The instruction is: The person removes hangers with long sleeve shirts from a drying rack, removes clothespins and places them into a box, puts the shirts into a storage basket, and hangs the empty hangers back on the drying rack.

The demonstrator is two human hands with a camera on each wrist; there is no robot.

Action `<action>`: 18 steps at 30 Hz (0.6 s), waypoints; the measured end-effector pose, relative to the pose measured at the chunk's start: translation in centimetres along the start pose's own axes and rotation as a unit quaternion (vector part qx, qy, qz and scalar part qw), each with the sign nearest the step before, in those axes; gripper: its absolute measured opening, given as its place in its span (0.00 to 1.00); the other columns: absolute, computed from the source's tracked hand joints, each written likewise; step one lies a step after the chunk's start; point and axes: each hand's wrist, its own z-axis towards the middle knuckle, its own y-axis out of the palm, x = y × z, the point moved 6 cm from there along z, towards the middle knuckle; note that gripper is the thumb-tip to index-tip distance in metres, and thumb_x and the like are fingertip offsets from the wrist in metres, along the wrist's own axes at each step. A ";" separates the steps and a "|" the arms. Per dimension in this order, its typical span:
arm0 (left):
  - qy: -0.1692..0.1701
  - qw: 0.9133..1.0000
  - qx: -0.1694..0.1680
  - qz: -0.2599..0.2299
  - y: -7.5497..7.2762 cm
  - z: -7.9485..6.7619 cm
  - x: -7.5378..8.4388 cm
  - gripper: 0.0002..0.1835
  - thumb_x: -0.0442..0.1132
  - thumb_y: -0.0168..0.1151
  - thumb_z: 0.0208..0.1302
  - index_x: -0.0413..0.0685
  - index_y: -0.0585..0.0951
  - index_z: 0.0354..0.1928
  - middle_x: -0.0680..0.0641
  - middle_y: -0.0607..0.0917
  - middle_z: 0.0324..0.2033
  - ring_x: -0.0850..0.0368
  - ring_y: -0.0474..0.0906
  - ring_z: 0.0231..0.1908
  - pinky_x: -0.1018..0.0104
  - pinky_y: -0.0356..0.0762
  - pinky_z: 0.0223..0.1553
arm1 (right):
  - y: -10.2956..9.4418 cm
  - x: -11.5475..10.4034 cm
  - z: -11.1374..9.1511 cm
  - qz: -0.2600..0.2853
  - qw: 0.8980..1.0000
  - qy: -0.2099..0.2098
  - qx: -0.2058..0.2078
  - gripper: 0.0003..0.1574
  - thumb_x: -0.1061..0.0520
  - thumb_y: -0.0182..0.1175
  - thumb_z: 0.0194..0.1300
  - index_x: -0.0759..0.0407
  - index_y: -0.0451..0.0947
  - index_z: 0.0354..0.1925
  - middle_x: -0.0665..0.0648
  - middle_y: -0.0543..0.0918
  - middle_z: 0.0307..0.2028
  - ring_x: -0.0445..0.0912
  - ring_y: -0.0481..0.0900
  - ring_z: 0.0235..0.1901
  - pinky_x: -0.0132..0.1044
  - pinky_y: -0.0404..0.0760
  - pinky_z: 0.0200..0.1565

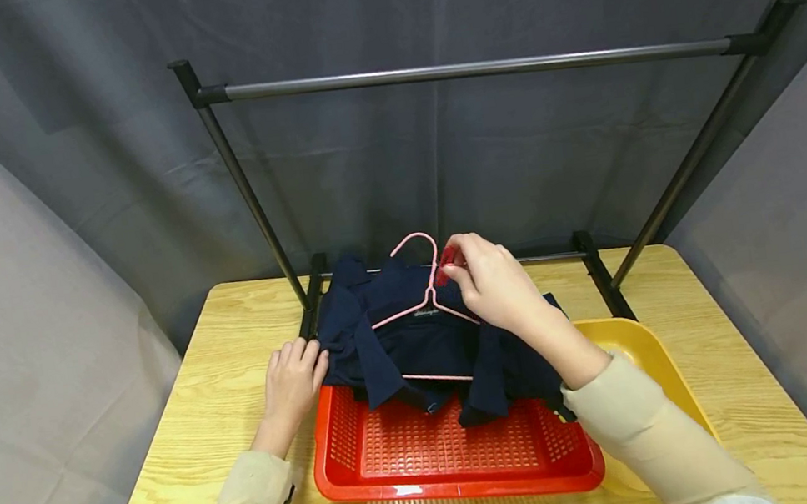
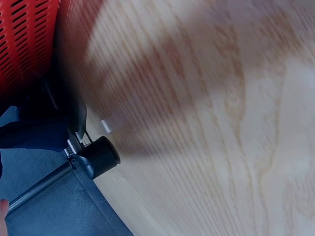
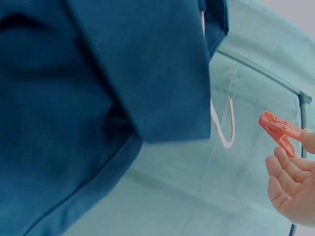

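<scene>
A navy collared garment lies spread over the back of a red basket. Its front is open, and a pink hanger sits inside it with the hook pointing up. My right hand pinches a red clothespin between thumb and fingers, close beside the hanger's neck. In the right wrist view the clothespin and the hanger's hook stand apart. My left hand is at the garment's left edge, its fingertips against the cloth; whether it grips the cloth is hidden.
Behind the basket stands a rack with black posts and a horizontal metal rail. A yellow basket is partly under my right forearm. The wooden table meets grey curtains at the back and sides.
</scene>
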 end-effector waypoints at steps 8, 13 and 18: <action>-0.003 1.000 -0.005 0.001 0.0 0.1 0.0 0.18 0.49 0.41 0.68 0.42 0.73 0.32 0.43 0.71 0.27 0.45 0.68 0.27 0.54 0.66 0.29 | -2.0 2.7 -3.0 -0.038 0.999 0.035 0.013 0.15 0.58 0.54 0.64 0.66 0.68 0.46 0.61 0.75 0.36 0.53 0.73 0.34 0.48 0.70 0.42; -0.006 1.000 -0.013 0.003 0.1 0.0 -0.1 0.18 0.49 0.41 0.68 0.42 0.73 0.32 0.43 0.71 0.27 0.45 0.68 0.28 0.54 0.66 0.29 | -3.0 4.8 -5.1 -0.064 0.995 0.064 0.028 0.17 0.58 0.55 0.63 0.68 0.67 0.47 0.63 0.75 0.36 0.54 0.72 0.33 0.50 0.71 0.41; -0.007 1.000 -0.014 0.004 0.1 -0.1 -0.2 0.18 0.49 0.40 0.68 0.42 0.73 0.32 0.43 0.70 0.27 0.45 0.68 0.27 0.54 0.67 0.30 | -3.9 6.8 -7.1 -0.067 0.993 0.087 0.045 0.20 0.59 0.56 0.62 0.71 0.66 0.48 0.65 0.74 0.35 0.56 0.72 0.30 0.51 0.71 0.37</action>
